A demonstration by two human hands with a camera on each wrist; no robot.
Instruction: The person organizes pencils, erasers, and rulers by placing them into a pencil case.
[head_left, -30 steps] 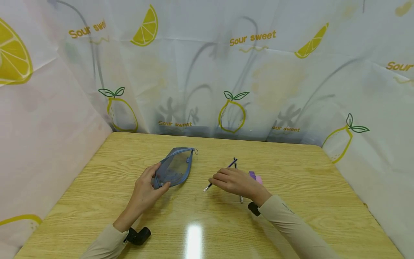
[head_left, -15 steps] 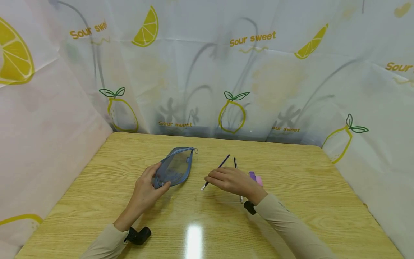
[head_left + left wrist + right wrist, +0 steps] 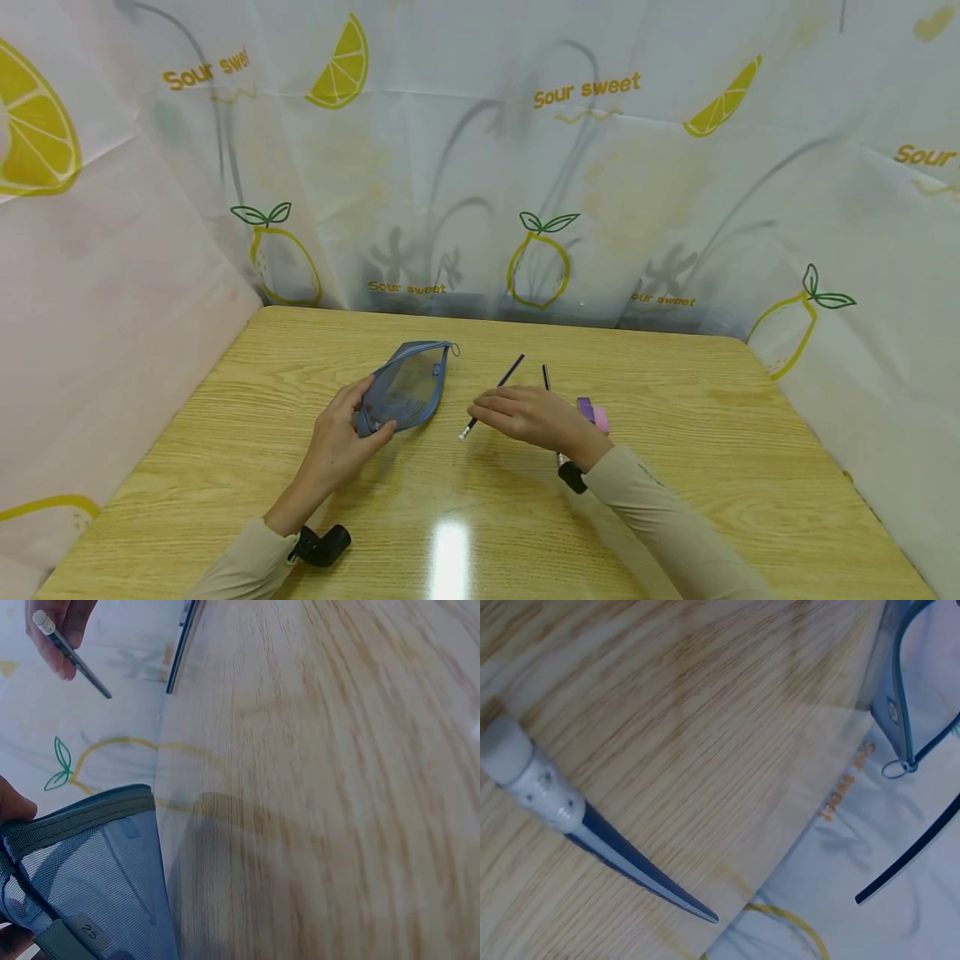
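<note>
My left hand point(image 3: 341, 437) grips a blue mesh zip pouch point(image 3: 405, 396) by its near left side, fingers behind and thumb at the front edge. The pouch's mouth gapes toward the right; its mesh weave and a small tag point(image 3: 91, 930) show in the left wrist view. Between the fingers of my right hand point(image 3: 528, 417) is a dark pencil point(image 3: 512, 371), tilted, its white eraser end pointing down and left. A second dark pencil point(image 3: 546, 377) lies on the table, partly hidden beneath that hand; its eraser end looms large in the right wrist view.
Small purple point(image 3: 585, 407) and pink point(image 3: 601, 419) pieces lie just past my right wrist. The wooden table point(image 3: 420, 517) meets a lemon-print sheet point(image 3: 450, 167) at its back and sides. Each wrist wears a black camera.
My right hand has moved a little left toward the pouch with the pencil, which has swung away from the one lying on the table. My left hand and the pouch stay put.
</note>
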